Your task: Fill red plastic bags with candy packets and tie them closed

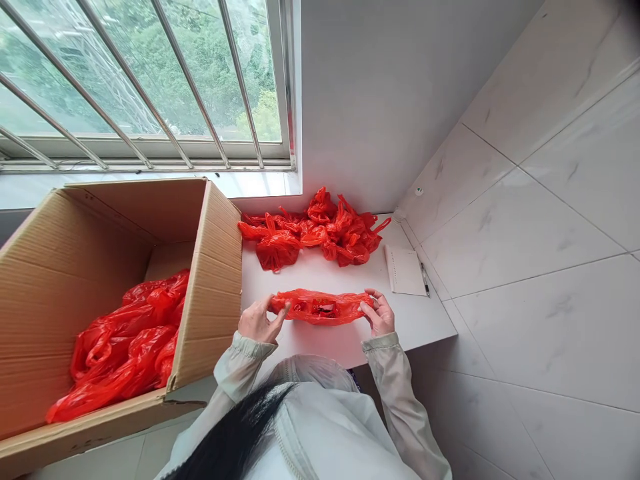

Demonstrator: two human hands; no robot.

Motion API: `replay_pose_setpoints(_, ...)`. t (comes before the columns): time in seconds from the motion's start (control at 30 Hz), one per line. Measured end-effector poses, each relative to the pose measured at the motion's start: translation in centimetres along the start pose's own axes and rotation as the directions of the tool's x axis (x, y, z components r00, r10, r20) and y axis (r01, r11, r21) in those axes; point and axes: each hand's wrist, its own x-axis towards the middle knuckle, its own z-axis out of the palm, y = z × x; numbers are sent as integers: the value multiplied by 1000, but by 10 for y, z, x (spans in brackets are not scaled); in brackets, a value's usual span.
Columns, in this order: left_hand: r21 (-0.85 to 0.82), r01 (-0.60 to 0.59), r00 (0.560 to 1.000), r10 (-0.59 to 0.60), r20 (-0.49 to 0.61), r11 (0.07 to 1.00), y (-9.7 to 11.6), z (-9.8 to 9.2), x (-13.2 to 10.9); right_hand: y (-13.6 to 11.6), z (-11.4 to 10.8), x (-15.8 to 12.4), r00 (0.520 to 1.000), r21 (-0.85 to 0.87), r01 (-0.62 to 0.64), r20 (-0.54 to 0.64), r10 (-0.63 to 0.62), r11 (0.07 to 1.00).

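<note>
A red plastic bag [320, 319] is stretched sideways between my two hands over the front of the white table. My left hand [260, 320] pinches its left end. At the opposite end, the fingers of my right hand [379, 312] are closed on the bag. Through its opening some small red and dark items [325, 307] show inside, too unclear to name. Behind it, along the wall, lies a pile of red plastic bags [330, 230], several of them knotted or bunched up with loose handles.
To my left stands a large open cardboard box [217, 267] with more red plastic bags [135, 333] in it. A notebook [406, 270] and a pen [425, 280] lie at the right of the white table [420, 327]. Behind are a barred window [165, 80] and a tiled wall [540, 253].
</note>
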Motion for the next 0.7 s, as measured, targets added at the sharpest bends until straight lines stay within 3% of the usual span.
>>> replay_pose_setpoints(0.13,154,101,988,-117,98,983,0,-8,1,6,15,-9,998,-71,41,59,-37,997)
replay_pose_setpoints(0.27,263,102,946,-175,273,959,-3,-15,0,10,11,-15,998,-346,53,51,-38,937)
replay_pose_setpoints(0.4,351,87,844,-256,472,932,-7,-22,-10,8,0,-17,986,-686,159,75,-148,710)
replay_pose_setpoints(0.47,345,66,827,-244,507,936,-7,-29,-16,5,-3,-18,974,-801,212,125,-190,559)
replay_pose_setpoints(0.53,295,-7,886,-131,445,955,-3,-38,-22,1,-3,-20,964,-870,253,190,-186,424)
replay_pose_setpoints(0.6,199,-146,944,76,322,969,9,-47,-25,-6,-1,-24,949,-898,302,252,-188,319)
replay_pose_setpoints(0.63,130,-237,941,194,279,963,17,-48,-26,-11,0,-26,936,-905,331,280,-213,268)
replay_pose_setpoints(0.7,-39,-425,865,418,279,904,35,-44,-25,-24,5,-31,894,-908,384,320,-313,168)
